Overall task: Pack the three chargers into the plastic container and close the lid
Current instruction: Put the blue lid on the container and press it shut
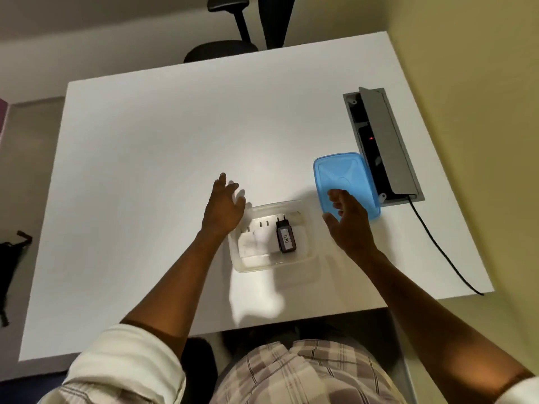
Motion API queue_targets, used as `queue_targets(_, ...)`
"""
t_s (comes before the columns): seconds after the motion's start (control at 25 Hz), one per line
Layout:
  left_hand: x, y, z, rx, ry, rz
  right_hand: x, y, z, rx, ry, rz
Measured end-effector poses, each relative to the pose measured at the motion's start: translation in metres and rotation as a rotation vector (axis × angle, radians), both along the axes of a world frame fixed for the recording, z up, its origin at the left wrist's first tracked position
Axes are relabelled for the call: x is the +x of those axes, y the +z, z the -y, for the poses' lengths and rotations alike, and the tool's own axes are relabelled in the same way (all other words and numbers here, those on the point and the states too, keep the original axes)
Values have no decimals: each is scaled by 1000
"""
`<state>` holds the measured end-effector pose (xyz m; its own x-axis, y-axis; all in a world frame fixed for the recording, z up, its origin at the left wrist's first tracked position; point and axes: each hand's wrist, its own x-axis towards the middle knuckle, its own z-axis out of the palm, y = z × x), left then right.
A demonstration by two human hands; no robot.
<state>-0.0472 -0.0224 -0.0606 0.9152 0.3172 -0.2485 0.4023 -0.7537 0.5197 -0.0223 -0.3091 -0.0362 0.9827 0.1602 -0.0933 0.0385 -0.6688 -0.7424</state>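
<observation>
step: fetch blue lid (348, 179) | right hand (351, 225) fingers spread, empty; left hand (223, 209) open | advice: grip lid edge, align over clear container (306, 252), press corners

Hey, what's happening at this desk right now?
A person is packing chargers into a clear plastic container on a white desk. A black charger labelled 030 and white chargers beside it already lie inside; the white ones blend together, so their count is unclear. The container has no lid on yet. The right hand is open and reaching over the blue lid, which lies on the desk to the right. The left hand hovers open at the container's left edge, holding nothing.
</observation>
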Motion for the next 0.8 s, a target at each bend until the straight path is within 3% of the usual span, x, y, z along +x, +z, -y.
queue_targets(0.24, 71, 19, 71, -88, -62, 53, 20, -26, 58, 31, -218, -148)
queue_targets(0.6, 149, -15, 160, -89, -333, -200, 33, -71, 114, 296, -675, -519)
queue_targets(0.8, 184, -30, 173, 86, -318, -258, 49, -77, 121, 423, -712, -751)
